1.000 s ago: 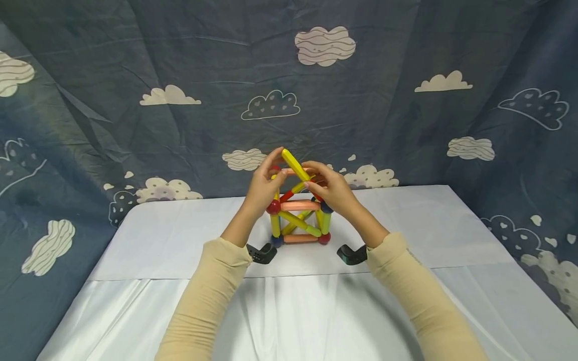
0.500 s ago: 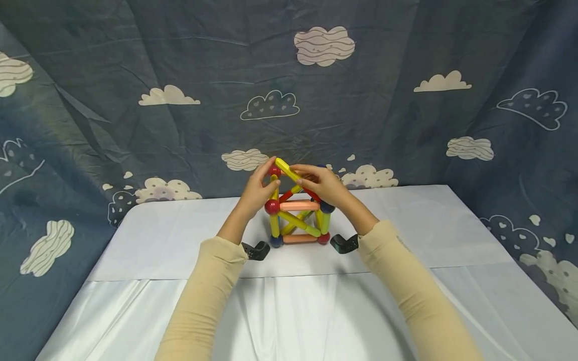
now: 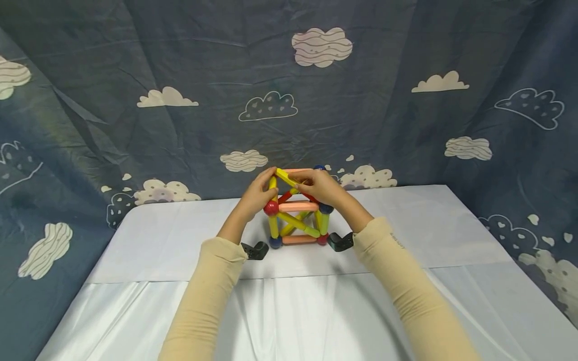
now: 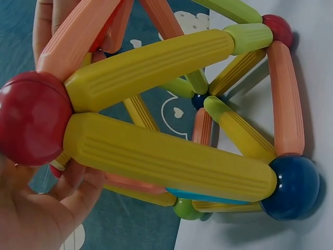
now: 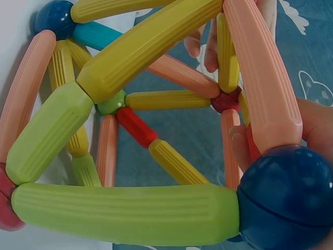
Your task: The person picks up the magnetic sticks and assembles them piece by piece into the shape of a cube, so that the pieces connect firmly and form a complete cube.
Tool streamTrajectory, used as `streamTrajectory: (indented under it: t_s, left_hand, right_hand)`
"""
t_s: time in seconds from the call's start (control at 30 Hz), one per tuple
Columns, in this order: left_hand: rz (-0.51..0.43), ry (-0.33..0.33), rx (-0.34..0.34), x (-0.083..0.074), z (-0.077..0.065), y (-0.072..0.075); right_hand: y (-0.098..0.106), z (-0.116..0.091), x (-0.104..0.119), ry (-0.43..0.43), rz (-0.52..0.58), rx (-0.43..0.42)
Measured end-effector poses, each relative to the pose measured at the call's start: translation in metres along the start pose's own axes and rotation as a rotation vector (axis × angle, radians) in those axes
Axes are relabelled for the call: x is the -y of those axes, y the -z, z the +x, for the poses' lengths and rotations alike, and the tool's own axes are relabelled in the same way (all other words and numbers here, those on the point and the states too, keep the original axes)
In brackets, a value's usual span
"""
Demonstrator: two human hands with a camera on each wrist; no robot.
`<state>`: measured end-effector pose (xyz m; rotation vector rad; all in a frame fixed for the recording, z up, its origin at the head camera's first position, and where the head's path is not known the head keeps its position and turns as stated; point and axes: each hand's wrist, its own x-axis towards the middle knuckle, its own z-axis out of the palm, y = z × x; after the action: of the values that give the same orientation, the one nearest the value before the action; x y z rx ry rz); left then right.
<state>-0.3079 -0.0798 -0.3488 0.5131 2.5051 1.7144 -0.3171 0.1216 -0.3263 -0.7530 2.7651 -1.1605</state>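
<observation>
A stick-and-ball frame point(image 3: 298, 206) of ribbed yellow, lime and peach sticks stands on the table, with red and blue balls at its corners. My right hand point(image 3: 322, 186) pinches a yellow stick point(image 3: 285, 176) that slants across the frame's top, red towards the near right corner. At the upper left, my left hand point(image 3: 257, 193) grips the frame near the far corner; its fingertips meet the yellow stick's far end. The near red ball point(image 4: 35, 119) fills the left wrist view's edge. A blue ball point(image 5: 289, 195) sits beside the right hand. The far left corner is partly covered by fingers.
The frame stands on a white-covered table point(image 3: 384, 225) before a dark cloud-print curtain point(image 3: 370, 120). Below the wrists are black wrist devices, one left point(image 3: 255, 250) and one right point(image 3: 339, 242), close to the frame's front.
The yellow stick has come down from a steep tilt to lie lower across the top. Both hands moved down with it, the right one also leftward.
</observation>
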Motion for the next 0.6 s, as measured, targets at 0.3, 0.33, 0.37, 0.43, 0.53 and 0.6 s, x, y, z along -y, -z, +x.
streamTrajectory:
  t_s: [0.3, 0.33, 0.37, 0.43, 0.53, 0.6]
  left_hand:
    - [-0.042, 0.031, 0.035, -0.005, -0.002, 0.001]
    - [-0.041, 0.034, 0.039, -0.008, -0.005, 0.001]
    - [-0.038, 0.033, 0.040, -0.013, -0.007, 0.001]
    - [-0.026, 0.033, 0.040, -0.021, -0.012, 0.001]
    - [-0.004, 0.021, 0.035, -0.026, -0.015, 0.001]
    - [-0.006, 0.011, 0.027, -0.018, -0.011, 0.000]
  right_hand:
    - [-0.001, -0.001, 0.002, -0.022, -0.009, 0.010]
    - [0.000, -0.001, 0.002, -0.026, -0.012, 0.011]
    - [0.000, -0.001, 0.003, -0.028, -0.015, 0.013]
    - [0.000, -0.002, 0.003, -0.031, -0.022, 0.016]
    - [0.000, -0.002, 0.004, -0.032, -0.020, 0.017]
    - [0.000, -0.002, 0.004, -0.034, -0.014, 0.018]
